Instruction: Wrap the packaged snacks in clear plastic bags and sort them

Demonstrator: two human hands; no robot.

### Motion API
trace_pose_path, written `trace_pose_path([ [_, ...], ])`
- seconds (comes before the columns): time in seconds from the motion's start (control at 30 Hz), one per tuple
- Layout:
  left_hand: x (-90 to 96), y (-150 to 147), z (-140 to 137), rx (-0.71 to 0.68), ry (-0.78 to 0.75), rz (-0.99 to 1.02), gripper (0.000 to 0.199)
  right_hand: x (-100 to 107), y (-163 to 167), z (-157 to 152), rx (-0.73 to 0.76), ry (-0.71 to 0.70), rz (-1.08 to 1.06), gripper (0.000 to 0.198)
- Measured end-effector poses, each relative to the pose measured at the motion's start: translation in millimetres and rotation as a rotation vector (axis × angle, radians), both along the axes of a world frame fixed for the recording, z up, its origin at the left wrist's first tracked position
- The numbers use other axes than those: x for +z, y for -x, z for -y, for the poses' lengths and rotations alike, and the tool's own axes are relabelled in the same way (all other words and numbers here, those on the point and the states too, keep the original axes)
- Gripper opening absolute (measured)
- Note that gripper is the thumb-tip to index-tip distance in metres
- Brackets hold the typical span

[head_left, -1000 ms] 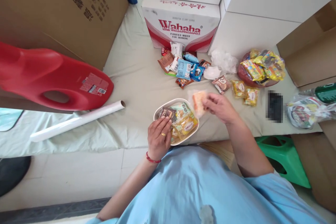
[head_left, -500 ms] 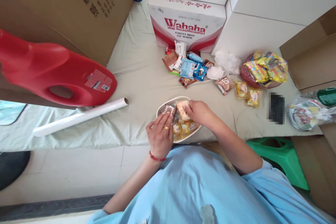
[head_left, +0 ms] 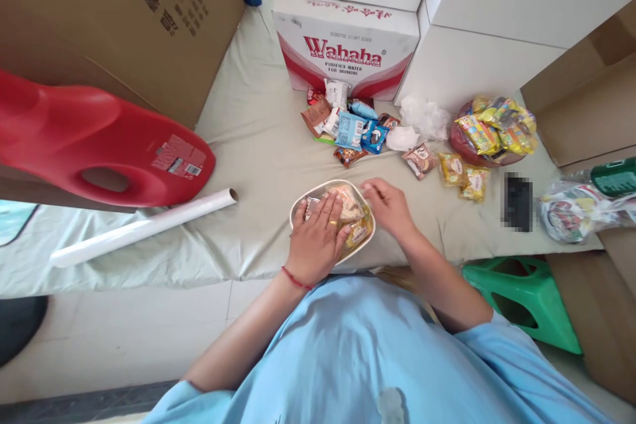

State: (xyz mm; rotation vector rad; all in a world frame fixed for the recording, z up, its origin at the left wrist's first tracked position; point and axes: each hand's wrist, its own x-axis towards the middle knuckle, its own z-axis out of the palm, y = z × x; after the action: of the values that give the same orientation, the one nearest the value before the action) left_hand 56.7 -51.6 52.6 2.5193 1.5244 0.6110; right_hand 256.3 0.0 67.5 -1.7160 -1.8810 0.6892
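Observation:
A white-rimmed container [head_left: 366, 248] holding several wrapped snacks sits near the table's front edge. My left hand [head_left: 317, 235] lies over it with fingers stretched out, pressing flat on the packets. Under and beside those fingers are a pale wrapped snack [head_left: 349, 203], a dark wrapped packet [head_left: 310, 207] partly hidden, and a yellow packet [head_left: 356, 236]. My right hand [head_left: 390, 207] is just right of the rim, fingers loosely bent and apart, with nothing visible in them.
Behind the container, assorted snack packets [head_left: 350, 130] lie heaped against a Wahaha carton [head_left: 345, 46]. To the right are loose yellow packets [head_left: 474, 183] and a red basket [head_left: 463, 144] of snacks. A white roll [head_left: 144, 228] and red jug [head_left: 149, 139] are left.
My right hand has let go of the pale wrapped snack and moved right, off the container. My left hand has slid right and now covers more of the packets.

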Motion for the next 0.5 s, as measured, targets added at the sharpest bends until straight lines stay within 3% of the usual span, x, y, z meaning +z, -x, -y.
trace_pose_path([
  [0.2, -6.7, 0.1, 1.3, 0.008, -0.007, -0.002, 0.061, -12.5, -113.5, -36.4, -0.444, -0.122, 0.223, 0.042],
  [0.3, -7.7, -0.3, 1.6, 0.016, -0.014, 0.004, 0.063, -16.4, -150.2, -71.4, -0.385, -0.091, 0.398, 0.049],
  [0.4, -8.9, -0.9, 1.7, 0.025, -0.019, 0.014, 0.063, -17.0, -165.7, -105.1, -0.259, 0.13, 0.444, 0.05],
  [0.5, -9.8, -2.1, 2.0, 0.033, -0.021, 0.018, 0.063, -16.6, -166.7, -125.3, -0.228, 0.317, 0.397, 0.04],
])
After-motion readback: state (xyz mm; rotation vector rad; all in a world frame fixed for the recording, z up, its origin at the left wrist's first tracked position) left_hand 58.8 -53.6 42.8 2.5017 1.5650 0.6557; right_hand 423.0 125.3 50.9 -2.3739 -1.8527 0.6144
